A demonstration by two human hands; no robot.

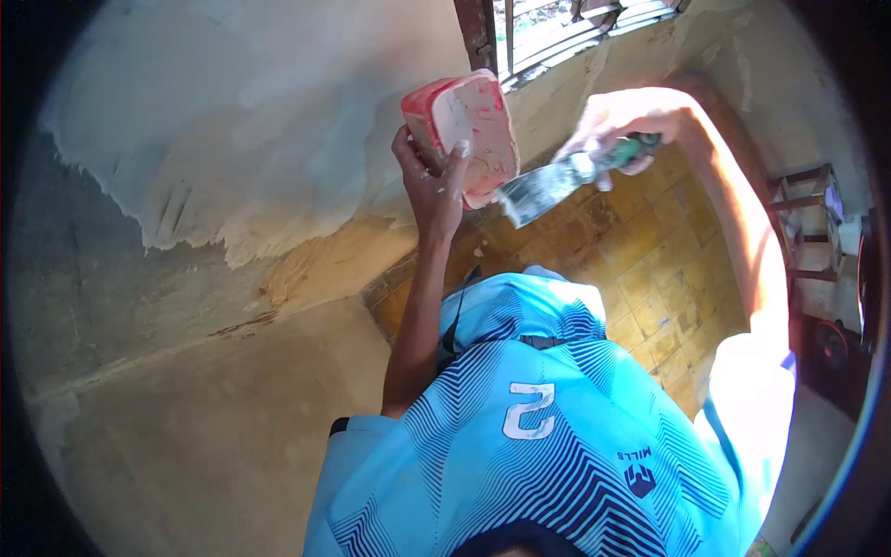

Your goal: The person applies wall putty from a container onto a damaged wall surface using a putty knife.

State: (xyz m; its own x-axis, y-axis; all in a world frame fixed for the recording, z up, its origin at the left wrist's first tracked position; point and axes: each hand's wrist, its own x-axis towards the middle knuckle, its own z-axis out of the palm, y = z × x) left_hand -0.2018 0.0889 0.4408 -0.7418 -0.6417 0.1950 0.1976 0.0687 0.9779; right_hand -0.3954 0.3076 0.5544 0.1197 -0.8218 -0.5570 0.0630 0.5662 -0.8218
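Observation:
My left hand (433, 183) grips a red plastic tub (422, 109) from below and the side, with the thumb over its rim. Pale plaster coats the inside of the tub, which is tilted so its opening faces right. In my right hand (620, 130) is a putty knife (546, 189) with a green handle. Its wide metal blade is smeared white and points down and left, close to the tub's lower right edge. Whether blade and rim touch I cannot tell. White smears mark the fingers of both hands.
To the left rises a wall (278, 121) with a smooth pale coat above a rough dark patch. A barred window (566, 32) lets in bright light at the top. Yellow tiles cover the floor (640, 269). A wooden stool (806, 218) stands at the far right beside a dark speaker-like box (829, 357).

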